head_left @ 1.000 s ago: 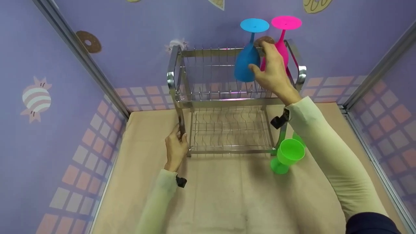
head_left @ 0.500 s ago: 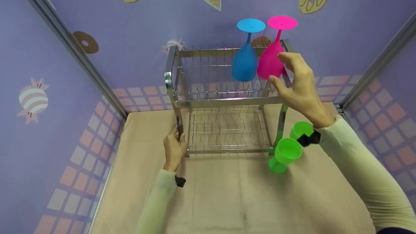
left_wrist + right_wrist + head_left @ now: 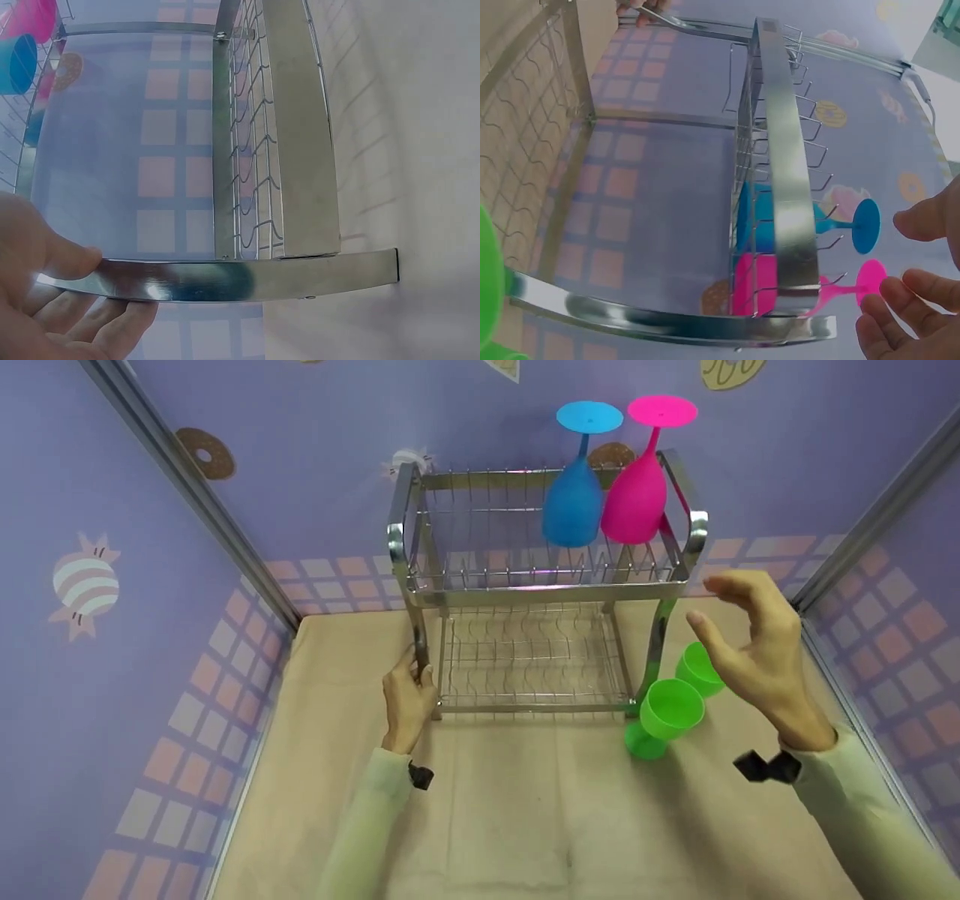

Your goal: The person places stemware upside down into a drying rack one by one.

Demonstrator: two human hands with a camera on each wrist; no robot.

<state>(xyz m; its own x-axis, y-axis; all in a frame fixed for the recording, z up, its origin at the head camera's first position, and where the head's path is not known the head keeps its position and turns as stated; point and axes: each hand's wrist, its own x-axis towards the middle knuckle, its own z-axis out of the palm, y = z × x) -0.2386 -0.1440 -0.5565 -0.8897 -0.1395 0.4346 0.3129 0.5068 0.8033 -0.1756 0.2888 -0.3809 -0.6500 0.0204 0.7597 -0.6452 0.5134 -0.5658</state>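
Reader: Compared with the frame half a second earlier, the right hand (image 3: 772,656) is lower and farther right, clear of the pink glass (image 3: 636,506); the left hand (image 3: 410,697) keeps its place. Where are the cups?

Author: The front cup (image 3: 670,711) stands upright on the cloth (image 3: 510,802), near the foot of the right post of the rack (image 3: 540,595). The rear cup (image 3: 699,666) is just behind it and to its right, mouth up; its foot is hidden.

Reader: Which spatial relation matters most?

Author: In the head view, both cups lie to the left of the right hand, plainly the nearer hand; the left hand is across the rack's width. The front cup's long axis runs vertically, so a side-on grip would, in my judgement, cross it. The rear cup appears closest to the thumb, though the difference in height cannot be told.

Reader: And the grips?

Author: The right thumb and fingers curve, well parted, around nothing. The left thumb and fingers hold the rack's left post, as the left wrist view confirms.

Reader: And farther out?

Author: The blue glass (image 3: 573,510) and the pink one stand inverted, side by side, toward the right end of the upper tier; a patterned wall (image 3: 300,495) rises behind.
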